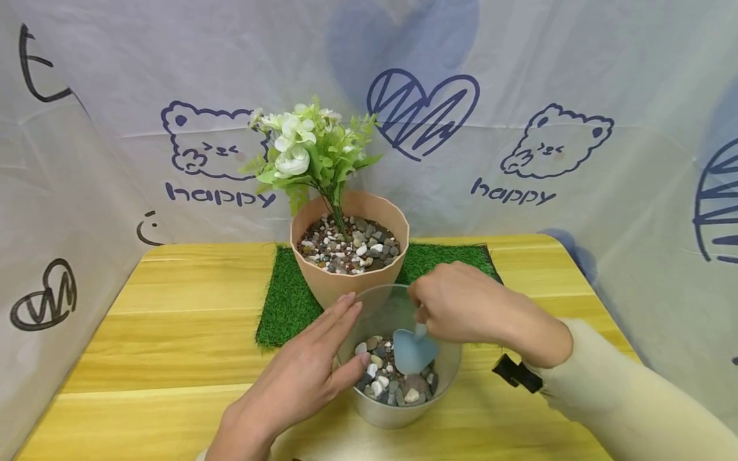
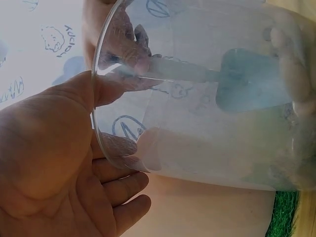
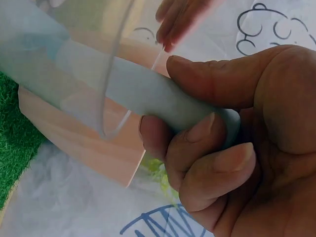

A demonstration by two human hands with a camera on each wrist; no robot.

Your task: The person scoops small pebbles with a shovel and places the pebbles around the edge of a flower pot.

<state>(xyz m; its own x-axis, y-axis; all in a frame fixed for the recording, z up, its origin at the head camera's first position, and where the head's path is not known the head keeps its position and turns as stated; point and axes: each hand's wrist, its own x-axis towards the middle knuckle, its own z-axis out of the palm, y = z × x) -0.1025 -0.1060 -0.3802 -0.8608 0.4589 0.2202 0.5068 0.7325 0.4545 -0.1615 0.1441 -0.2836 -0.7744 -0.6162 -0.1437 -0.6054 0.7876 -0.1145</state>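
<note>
A clear plastic bucket (image 1: 387,416) holds mixed pebbles (image 1: 383,381) at the bottom. My right hand (image 1: 461,301) grips the handle (image 3: 158,94) of a small blue shovel over the bucket's right side. The shovel's blade (image 1: 414,353) points down, right at the stones. My left hand (image 1: 300,365) rests against the bucket's left rim (image 2: 97,54), its fingers mostly straight. In the left wrist view, the blade shows hazily through the bucket's wall.
Behind the bucket, a peach flowerpot (image 1: 346,282) stands on a green turf mat (image 1: 282,301). Pebbles and soil surround the stems of a white-flowered plant (image 1: 311,147) in it. The wooden table (image 1: 173,346) backs onto a printed white curtain (image 1: 323,51).
</note>
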